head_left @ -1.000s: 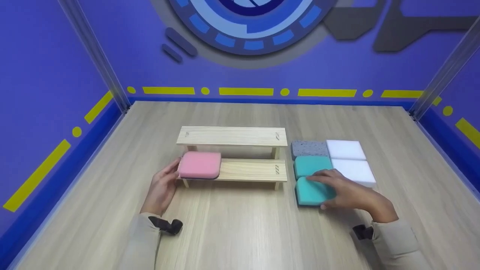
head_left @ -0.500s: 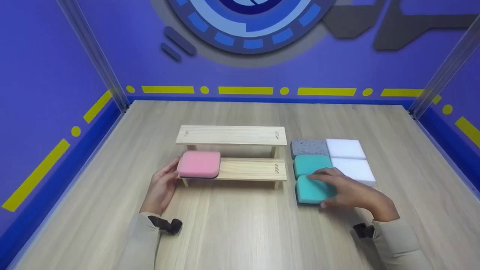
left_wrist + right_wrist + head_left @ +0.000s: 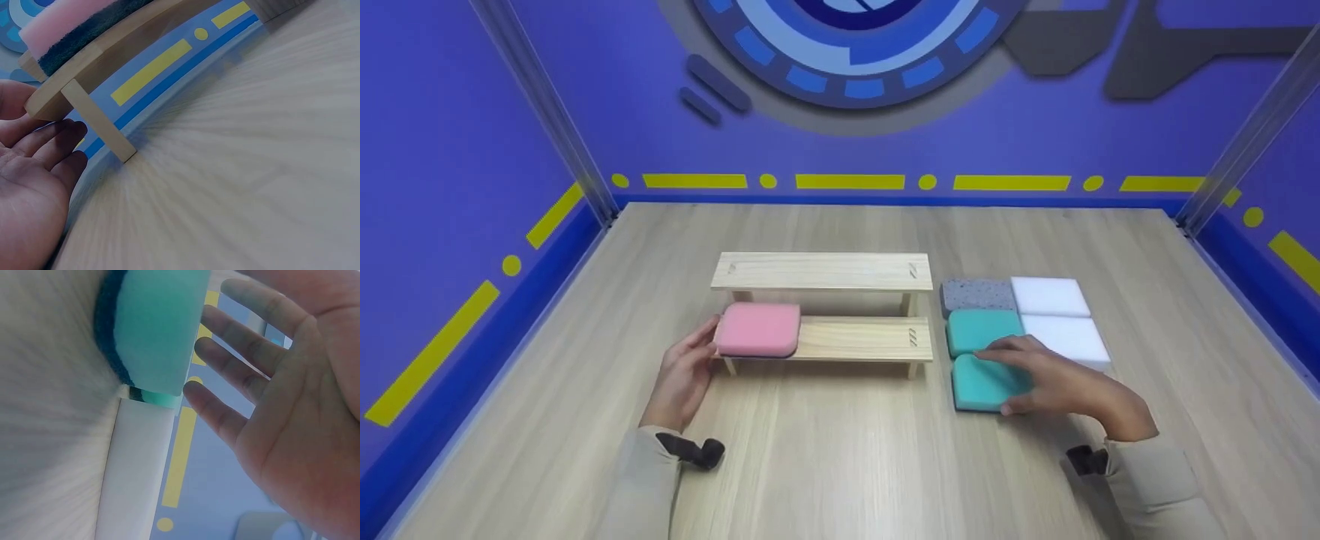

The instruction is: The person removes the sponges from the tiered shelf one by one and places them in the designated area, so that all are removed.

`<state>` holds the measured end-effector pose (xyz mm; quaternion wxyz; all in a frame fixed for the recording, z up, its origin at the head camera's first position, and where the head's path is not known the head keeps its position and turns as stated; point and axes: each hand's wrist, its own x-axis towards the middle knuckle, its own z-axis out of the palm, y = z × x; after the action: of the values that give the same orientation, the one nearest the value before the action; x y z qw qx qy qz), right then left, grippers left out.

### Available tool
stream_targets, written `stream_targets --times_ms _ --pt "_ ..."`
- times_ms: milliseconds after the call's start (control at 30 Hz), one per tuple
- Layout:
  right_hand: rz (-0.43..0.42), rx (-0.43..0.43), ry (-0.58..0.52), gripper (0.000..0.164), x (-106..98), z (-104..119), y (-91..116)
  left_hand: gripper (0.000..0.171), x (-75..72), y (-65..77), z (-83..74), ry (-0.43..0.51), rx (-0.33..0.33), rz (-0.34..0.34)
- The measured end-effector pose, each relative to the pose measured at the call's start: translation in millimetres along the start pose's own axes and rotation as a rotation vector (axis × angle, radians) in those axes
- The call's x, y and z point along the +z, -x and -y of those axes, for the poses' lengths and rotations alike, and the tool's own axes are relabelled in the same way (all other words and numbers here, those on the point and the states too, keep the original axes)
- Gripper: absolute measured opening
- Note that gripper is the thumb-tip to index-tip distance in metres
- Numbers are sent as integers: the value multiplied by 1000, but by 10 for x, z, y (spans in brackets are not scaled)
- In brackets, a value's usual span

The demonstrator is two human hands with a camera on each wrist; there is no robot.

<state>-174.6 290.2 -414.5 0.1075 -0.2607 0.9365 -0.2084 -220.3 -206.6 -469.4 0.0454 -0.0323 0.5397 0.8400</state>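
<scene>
A low two-step wooden rack (image 3: pixel 821 271) stands mid-table. On the left of its lower board lies a pink sponge (image 3: pixel 759 330) with a dark scouring layer underneath. My left hand (image 3: pixel 684 375) pinches the board's left end, thumb above and fingers below, as the left wrist view shows. Over the nearer of two teal sponges (image 3: pixel 986 384), my right hand (image 3: pixel 1054 384) spreads its fingers. In the right wrist view the fingers (image 3: pixel 247 349) are straight beside the sponge's top face; the thumb tip is out of that frame. The other teal sponge (image 3: pixel 982 330) lies just behind.
Behind the teal sponges is a grey speckled sponge (image 3: pixel 977 294). Two white sponges (image 3: pixel 1050 296) lie to its right, one in front of the other. Blue panels (image 3: pixel 840 150) with yellow markings enclose the wooden table (image 3: pixel 840 450) at the back and sides.
</scene>
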Motion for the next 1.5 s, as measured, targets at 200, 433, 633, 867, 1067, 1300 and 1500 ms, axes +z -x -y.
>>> stream_targets --times_ms 200,433,633,867,1067,1300,1500 --pt "-23 -44 16 66 -15 0 16 57 -15 1 8 4 9 25" --pt "-33 -46 23 64 -17 -1 12 58 -15 -6 20 13 19 24" --pt "-28 -41 9 64 -27 5 6 57 -19 4 20 15 22 25" --pt "-24 -26 -9 62 -33 9 5 56 -18 2 25 16 34 25" --pt "-32 -26 -17 57 -44 -4 2 56 -17 11 30 6 35 31" --pt "-78 -55 -25 57 -81 25 16 58 -13 14 26 2 18 24" --pt "-119 -32 -62 58 -108 105 -32 57 -16 7 17 -2 20 30"
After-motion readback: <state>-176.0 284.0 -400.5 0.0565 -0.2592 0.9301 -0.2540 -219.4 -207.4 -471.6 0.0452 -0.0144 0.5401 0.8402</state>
